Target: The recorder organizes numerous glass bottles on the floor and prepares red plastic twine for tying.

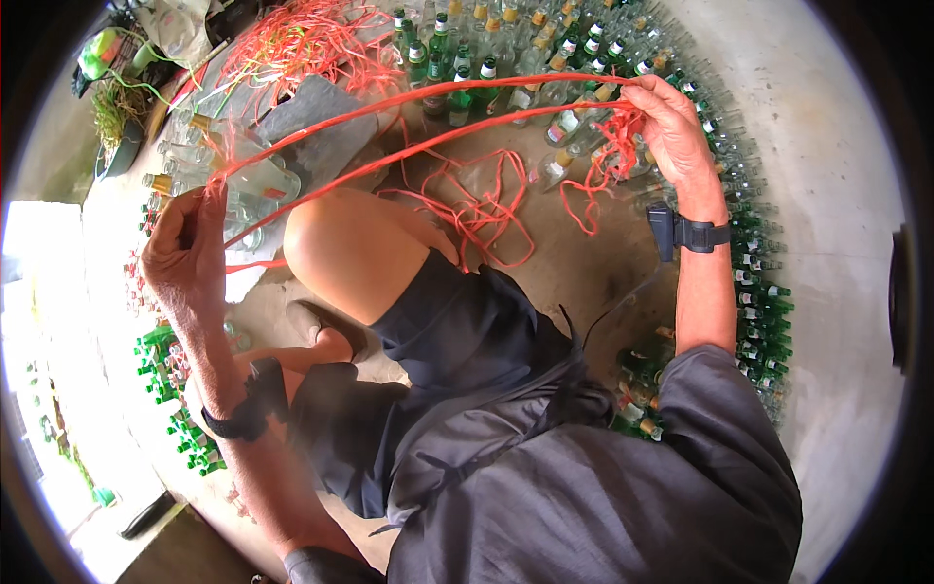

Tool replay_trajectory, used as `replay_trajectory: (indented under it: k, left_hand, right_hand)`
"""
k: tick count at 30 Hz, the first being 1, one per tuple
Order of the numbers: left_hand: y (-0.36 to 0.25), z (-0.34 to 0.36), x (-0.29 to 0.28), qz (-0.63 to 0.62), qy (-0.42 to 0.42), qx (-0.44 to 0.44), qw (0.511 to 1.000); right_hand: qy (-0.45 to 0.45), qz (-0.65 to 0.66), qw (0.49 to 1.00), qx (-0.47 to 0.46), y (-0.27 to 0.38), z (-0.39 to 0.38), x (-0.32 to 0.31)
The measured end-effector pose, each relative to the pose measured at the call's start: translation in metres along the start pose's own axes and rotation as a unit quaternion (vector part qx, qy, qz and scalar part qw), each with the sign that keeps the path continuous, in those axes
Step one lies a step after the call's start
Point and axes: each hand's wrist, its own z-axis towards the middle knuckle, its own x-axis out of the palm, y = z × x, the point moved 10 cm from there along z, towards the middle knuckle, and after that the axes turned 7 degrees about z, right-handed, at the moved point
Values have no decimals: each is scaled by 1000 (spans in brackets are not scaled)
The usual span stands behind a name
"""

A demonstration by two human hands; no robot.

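Red plastic twine [418, 94] stretches in two strands between my raised hands, above my bent knee. At its left end, my left hand [188, 243] is closed, thumb and fingers pinching the twine. My right hand [669, 127] pinches the other end, out to the right and farther from me. Below its fingers dangles a tangled bunch of the same twine [620, 141]. More loose red loops [486, 216] lie on the floor past my knee. Beside my left hand, several clear glass bottles [263, 183] lie on their sides.
A large heap of red twine [302, 44] lies at the far left, behind a grey slab [319, 112]. Green bottles [438, 63] and clear ones crowd the back and curve along the right wall [817, 195]. Other green bottles [185, 419] stand at left. A potted plant [119, 127] sits far left.
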Motion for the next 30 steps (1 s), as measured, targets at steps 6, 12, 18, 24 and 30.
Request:
replay_trajectory:
  k: [6, 12, 18, 24, 30]
  left_hand:
    - [3, 3, -13, 18, -32, 3, 999]
    - [8, 4, -23, 67, -36, 1, 997]
    - [8, 7, -29, 112, -34, 73, 990]
    - [20, -2, 0, 195, 117, 7, 974]
    - [-71, -47, 17, 101, 29, 124, 987]
  right_hand:
    - [10, 24, 1000, 8, -1, 1, 17]
    - [17, 70, 997, 41, -15, 5, 30]
    - [-6, 81, 993, 80, -23, 7, 47]
    - [58, 87, 991, 84, -14, -5, 111]
    - [135, 11, 990, 49, -5, -26, 178]
